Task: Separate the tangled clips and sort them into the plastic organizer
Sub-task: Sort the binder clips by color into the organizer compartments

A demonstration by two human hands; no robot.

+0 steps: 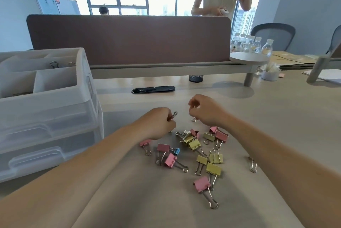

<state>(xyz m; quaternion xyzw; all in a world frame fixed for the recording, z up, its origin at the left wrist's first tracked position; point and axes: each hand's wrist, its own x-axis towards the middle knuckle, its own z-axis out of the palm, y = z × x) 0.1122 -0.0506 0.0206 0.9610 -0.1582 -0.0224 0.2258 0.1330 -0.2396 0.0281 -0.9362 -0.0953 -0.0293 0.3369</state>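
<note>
While labels on the bottles (252,45) are too small to be read, a clip (173,116) is pinched in the left hand (158,125); the right hand (207,111) is curled, its hold unclear. Loose clips (195,146) are scattered just nearer, right of the organizer (55,102).

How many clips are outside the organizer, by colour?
Pink clips: 7
Yellow clips: 6
Blue clip: 1
White clip: 1
Clip in left hand, colour hidden: 1
Other clips, only wire handles showing: 2
Total: 18
</note>
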